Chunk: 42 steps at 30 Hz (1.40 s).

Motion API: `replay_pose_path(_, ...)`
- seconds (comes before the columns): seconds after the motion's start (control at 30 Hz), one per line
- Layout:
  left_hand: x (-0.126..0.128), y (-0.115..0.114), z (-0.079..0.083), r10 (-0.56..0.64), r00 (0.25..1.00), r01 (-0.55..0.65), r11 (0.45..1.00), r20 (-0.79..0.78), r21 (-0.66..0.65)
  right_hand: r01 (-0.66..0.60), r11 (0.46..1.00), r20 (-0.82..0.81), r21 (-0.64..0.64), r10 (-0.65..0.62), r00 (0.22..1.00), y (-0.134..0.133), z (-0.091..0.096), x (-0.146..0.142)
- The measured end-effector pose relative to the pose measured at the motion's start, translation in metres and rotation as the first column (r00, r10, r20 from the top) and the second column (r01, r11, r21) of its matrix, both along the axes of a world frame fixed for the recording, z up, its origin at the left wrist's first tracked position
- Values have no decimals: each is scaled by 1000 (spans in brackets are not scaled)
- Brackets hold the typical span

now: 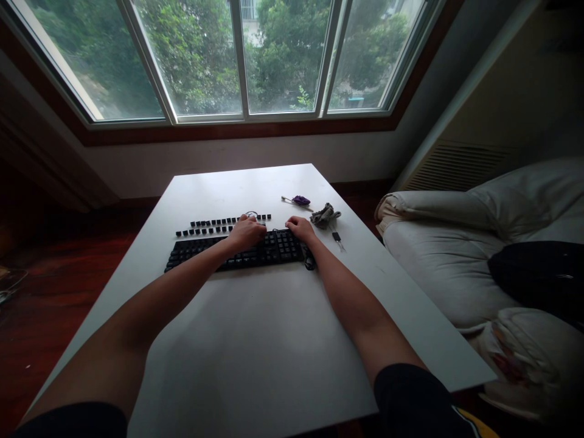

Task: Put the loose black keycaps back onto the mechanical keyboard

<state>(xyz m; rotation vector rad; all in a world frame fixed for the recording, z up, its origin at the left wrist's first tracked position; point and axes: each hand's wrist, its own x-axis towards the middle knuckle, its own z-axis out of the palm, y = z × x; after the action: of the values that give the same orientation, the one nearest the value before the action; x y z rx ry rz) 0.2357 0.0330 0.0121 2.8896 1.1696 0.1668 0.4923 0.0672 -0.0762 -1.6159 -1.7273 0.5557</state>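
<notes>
A black full-size keyboard [196, 250] lies on the white table. My left hand [246, 233] is closed over its back edge, right of the middle, with fingers curled down; what they hold, if anything, is hidden. At the back right corner of the keyboard rests my right hand [301, 227], also closed, its fingertips too small to make out. Behind the keyboard, loose black keycaps [210, 230] stand in two rows, partly covered by my left hand. A thin wire-like loop [250, 213] shows just behind that hand. The bundled black cable [309, 260] lies beside the keyboard's right end.
Right of my right hand are a crumpled grey cloth [325, 215] and a small black-handled tool with wire prongs [337, 239]. A purple brush-like item [301, 200] lies farther back. A light sofa [424, 243] stands right of the table [255, 340]; a window is ahead.
</notes>
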Motion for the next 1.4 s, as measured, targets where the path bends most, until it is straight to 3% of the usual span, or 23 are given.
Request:
replay_pose_path(0.1,1,-1,0,-38,999,39,999,-17,23,2,1000,4,-5,-2,1000,0,-1,0)
replay_pose_path(0.43,-14,9,-16,112,986,-112,994,126,-5,2,1000,-5,-2,-2,1000,1,-1,1)
replay_pose_path(0.8,-2,20,-15,91,992,-92,996,-85,-8,1,1000,3,13,-1,1000,1,-5,2)
replay_pose_path(0.97,-1,33,-12,80,985,-100,987,-153,-122,-1,1000,19,14,1,1000,3,-6,3)
replay_pose_path(1.07,-2,42,-12,109,990,-125,974,-93,-191,3,1000,28,-1,-2,1000,3,-6,3)
replay_pose_path(1.27,-2,55,-22,268,963,-270,962,41,48,-5,1000,27,7,5,1000,2,-4,2)
replay_pose_path(1.4,1,59,-32,286,958,-287,956,28,60,-5,1000,23,4,5,1000,1,-2,2)
